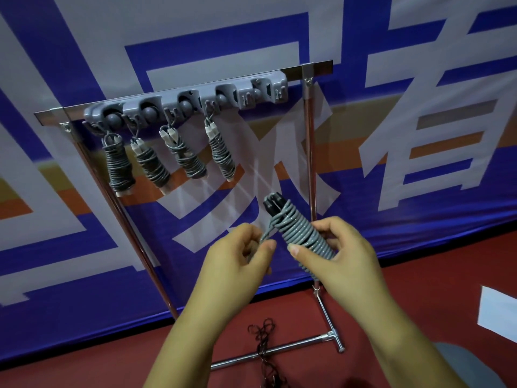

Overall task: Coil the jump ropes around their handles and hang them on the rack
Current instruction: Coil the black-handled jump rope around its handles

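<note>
**Coiled jump rope held in both hands below the rack**

A grey jump rope wound tightly around a pair of black-ended handles [299, 229] sits tilted in the middle of the view, its black ends pointing up and to the left. The right hand [335, 247] grips the lower part of the coil, fingers curled behind it and thumb across the front. The left hand [240, 253] pinches the loose grey end of the rope [265, 236] just beside the coil, between thumb and curled fingers.

Above and to the left, a grey plastic holder strip with round clips [184, 103] is fixed to a chrome metal rack [309, 141]. Four coiled grey jump ropes with white handles [167, 158] hang from its left hooks, side by side; the right hooks are free.

Behind the rack hangs a blue banner with large pale lettering and orange stripes [419, 107]. The rack's foot bar stands on a red floor [419, 289], where a dark tangled cord [264, 340] lies.
</note>
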Action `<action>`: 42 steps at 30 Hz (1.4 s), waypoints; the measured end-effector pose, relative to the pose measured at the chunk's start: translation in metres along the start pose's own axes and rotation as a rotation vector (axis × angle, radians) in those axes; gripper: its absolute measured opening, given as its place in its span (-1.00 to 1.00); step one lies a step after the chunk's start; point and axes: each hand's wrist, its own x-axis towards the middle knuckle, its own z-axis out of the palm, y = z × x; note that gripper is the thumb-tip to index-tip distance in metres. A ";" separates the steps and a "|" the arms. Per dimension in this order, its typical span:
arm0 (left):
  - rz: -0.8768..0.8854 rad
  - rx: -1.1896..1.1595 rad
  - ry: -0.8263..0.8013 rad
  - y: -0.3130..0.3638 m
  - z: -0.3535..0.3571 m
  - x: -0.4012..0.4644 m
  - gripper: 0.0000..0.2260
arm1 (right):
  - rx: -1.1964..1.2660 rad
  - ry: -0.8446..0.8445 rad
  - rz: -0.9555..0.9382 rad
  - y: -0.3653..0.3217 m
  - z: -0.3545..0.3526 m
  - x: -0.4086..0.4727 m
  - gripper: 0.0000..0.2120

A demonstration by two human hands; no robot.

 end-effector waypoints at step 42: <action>0.139 -0.634 0.046 0.027 0.008 -0.002 -0.83 | 1.142 -0.485 0.339 0.000 0.000 0.003 -0.52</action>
